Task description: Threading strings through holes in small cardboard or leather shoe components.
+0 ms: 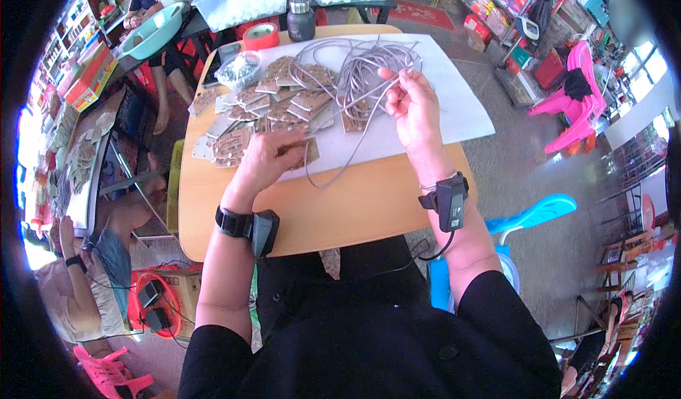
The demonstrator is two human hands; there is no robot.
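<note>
My left hand is closed at the front edge of a pile of brown circuit boards. Its fingertips grip a small brown board; what exactly lies between them is partly hidden. From beside those fingertips a thin grey cable loops down over the table edge of the white sheet, then rises toward my right hand. That hand is raised, palm turned up, thumb and forefinger pinching the cable. Behind it lies a tangled coil of grey cable on the white sheet.
On the wooden table stand a clear tub, a red tape roll and a dark bottle. Beyond are plastic bins of white pieces. Other people sit at the left. A blue chair stands right.
</note>
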